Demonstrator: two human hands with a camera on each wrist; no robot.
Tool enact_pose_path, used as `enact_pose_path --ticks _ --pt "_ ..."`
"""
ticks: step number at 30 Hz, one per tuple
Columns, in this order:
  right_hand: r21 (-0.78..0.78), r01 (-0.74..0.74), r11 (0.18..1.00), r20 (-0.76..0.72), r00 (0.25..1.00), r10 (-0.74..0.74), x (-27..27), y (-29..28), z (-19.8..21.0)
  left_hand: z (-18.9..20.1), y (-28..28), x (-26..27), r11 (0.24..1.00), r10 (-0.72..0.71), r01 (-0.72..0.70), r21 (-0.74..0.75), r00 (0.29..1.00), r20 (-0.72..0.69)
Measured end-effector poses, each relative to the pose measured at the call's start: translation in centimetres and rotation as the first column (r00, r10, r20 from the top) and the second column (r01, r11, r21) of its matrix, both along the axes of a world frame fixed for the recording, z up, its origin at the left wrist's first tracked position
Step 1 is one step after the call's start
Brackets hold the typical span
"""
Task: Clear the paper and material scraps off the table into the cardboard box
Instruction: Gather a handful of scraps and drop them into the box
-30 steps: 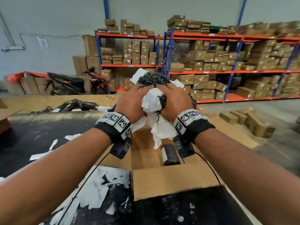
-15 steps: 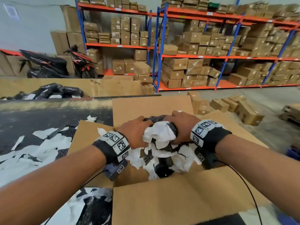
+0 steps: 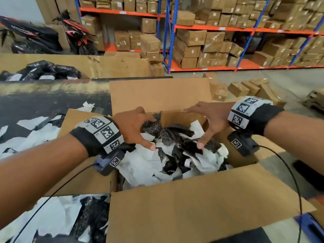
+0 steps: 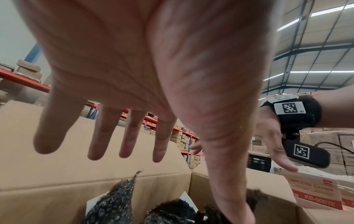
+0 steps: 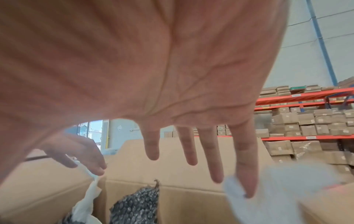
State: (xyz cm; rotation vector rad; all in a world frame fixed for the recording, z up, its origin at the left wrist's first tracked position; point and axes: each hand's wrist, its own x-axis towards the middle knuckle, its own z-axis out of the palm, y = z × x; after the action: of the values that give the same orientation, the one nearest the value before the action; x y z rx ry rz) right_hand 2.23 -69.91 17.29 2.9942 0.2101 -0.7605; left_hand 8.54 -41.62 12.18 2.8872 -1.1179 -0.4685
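Observation:
An open cardboard box [image 3: 196, 204] stands in front of me with its flaps spread. Inside lies a heap of white paper scraps [image 3: 142, 163] and black textured material scraps [image 3: 177, 135]. My left hand [image 3: 135, 127] hovers over the box's left side, fingers spread, holding nothing. My right hand [image 3: 208, 120] hovers over the right side, also spread and empty. The wrist views show both palms wide: left hand [image 4: 134, 91], right hand [image 5: 172, 91], with black material [image 4: 114, 201] and the box wall [image 5: 182, 166] below. More white scraps [image 3: 35, 135] lie on the dark table [image 3: 43, 106] to the left.
Torn paper and black bits [image 3: 70, 218] cover the table's near left. Black wrapped bundles [image 3: 42, 71] sit at the far left. Shelving racks [image 3: 228, 32] full of cartons, loose cartons [image 3: 245, 88] on the floor and motorbikes [image 3: 35, 35] stand behind.
Both hands carried a bundle of paper and black material down into the box, then let it go and spread apart. The bundle now lies in the box.

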Motion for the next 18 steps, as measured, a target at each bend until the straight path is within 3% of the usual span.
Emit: enact_pose_path --ticks 6,12,15,18 --pt "0.023 -0.103 0.994 0.002 0.995 0.103 1.1 -0.7 -0.3 0.5 -1.6 -0.3 0.999 0.029 -0.029 0.033 0.999 -0.021" --pt "0.049 -0.168 0.985 -0.077 0.982 0.172 4.5 -0.5 -8.0 -2.8 -5.6 0.6 0.959 0.183 -0.15 0.239 0.976 -0.12" --pt "-0.048 -0.176 0.983 -0.188 0.968 0.164 5.9 0.0 -12.1 -6.0 -7.2 0.9 0.895 0.287 -0.184 0.406 0.935 -0.208" --pt "-0.128 -0.125 0.984 -0.171 0.98 0.103 6.8 -1.0 -17.9 -10.5 -7.9 0.0 0.834 0.396 -0.232 0.501 0.884 -0.248"
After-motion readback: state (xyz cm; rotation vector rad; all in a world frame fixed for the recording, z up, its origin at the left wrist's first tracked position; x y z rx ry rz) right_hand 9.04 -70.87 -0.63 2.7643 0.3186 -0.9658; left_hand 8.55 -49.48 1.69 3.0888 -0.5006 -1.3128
